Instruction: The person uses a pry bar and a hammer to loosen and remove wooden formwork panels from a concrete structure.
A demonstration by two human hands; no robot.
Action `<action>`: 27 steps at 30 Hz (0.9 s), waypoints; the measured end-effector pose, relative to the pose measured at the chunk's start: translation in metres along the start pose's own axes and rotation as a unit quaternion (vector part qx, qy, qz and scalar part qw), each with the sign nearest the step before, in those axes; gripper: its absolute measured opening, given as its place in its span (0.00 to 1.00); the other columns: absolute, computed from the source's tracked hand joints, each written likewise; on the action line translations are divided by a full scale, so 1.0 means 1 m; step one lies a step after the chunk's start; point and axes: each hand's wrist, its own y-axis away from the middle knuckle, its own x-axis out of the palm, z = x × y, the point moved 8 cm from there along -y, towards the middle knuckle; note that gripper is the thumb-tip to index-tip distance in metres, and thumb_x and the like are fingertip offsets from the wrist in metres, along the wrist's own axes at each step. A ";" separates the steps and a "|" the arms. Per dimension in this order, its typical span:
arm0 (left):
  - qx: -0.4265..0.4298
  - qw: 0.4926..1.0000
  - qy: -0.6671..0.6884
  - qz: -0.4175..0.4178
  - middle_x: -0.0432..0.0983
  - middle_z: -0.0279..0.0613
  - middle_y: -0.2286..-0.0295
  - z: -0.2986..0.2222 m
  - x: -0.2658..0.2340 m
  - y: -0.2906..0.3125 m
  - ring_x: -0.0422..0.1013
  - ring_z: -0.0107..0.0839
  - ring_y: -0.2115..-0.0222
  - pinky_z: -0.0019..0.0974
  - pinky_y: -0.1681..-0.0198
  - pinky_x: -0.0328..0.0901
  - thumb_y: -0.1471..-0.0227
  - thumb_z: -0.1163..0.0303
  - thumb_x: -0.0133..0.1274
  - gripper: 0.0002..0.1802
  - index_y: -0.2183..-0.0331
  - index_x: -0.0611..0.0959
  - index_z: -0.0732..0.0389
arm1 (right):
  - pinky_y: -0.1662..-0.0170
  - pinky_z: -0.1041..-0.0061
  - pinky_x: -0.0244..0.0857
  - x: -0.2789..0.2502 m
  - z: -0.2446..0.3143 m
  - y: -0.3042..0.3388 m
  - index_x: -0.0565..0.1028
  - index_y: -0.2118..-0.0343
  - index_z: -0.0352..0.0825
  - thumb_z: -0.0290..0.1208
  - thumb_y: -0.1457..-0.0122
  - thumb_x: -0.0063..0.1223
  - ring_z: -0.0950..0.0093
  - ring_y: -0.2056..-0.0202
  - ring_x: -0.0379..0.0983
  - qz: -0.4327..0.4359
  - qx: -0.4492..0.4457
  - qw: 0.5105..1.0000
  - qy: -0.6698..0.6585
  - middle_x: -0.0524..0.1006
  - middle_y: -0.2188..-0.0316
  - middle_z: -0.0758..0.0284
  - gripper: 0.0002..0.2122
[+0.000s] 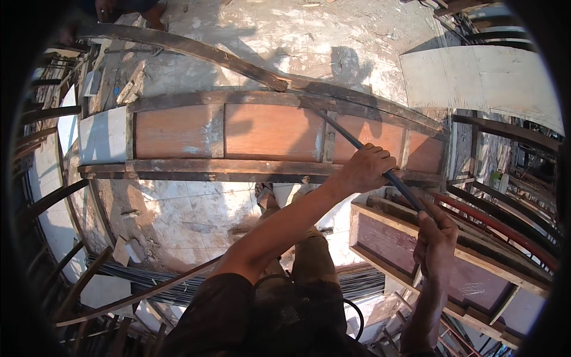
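Note:
Both my hands grip a long dark bar (345, 131) that slants from the lower right up to the far left. My left hand (370, 168) is wrapped around its middle, and my right hand (437, 231) closes on it nearer to my body. The bar's far end lies over a long wooden framed panel (270, 134) with orange-brown plywood faces, close to one of its crosspieces (329, 140). Whether the tip touches the wood cannot be made out. Along the panel's far side runs a loose timber beam (196, 49), ending near the frame's middle.
Another person's foot (154, 16) shows at the top left. Framed panels (380, 232) are stacked at my right, below a pale board (476, 77). Dark rods (184, 288) lie bundled behind my legs. Timber racks crowd both sides; wood scraps litter the floor.

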 end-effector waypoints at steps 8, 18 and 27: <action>0.049 0.990 0.121 -0.046 0.69 0.50 0.86 -0.040 0.018 -0.110 0.69 0.53 0.82 0.51 0.72 0.64 0.50 0.50 0.61 0.26 0.85 0.74 0.61 | 0.90 0.84 0.42 -0.072 0.082 -0.014 0.74 0.48 0.29 0.32 0.39 0.55 0.89 0.92 0.52 -0.052 -0.037 0.994 0.094 0.60 0.88 0.80 0.19; -0.041 0.992 0.123 -0.008 0.76 0.53 0.80 0.047 0.076 -0.156 0.74 0.54 0.74 0.52 0.68 0.67 0.55 0.58 0.61 0.16 0.79 0.81 0.61 | 0.90 0.85 0.39 -0.069 0.119 -0.135 0.74 0.49 0.28 0.34 0.40 0.55 0.88 0.90 0.54 0.006 0.004 0.985 0.175 0.63 0.84 0.77 0.19; -0.105 0.984 0.133 0.050 0.75 0.53 0.80 0.066 0.099 -0.183 0.73 0.56 0.75 0.52 0.70 0.65 0.51 0.56 0.62 0.18 0.78 0.81 0.61 | 0.90 0.83 0.43 -0.087 0.115 -0.183 0.73 0.48 0.26 0.33 0.38 0.53 0.88 0.90 0.54 0.049 -0.022 0.978 0.200 0.63 0.84 0.76 0.19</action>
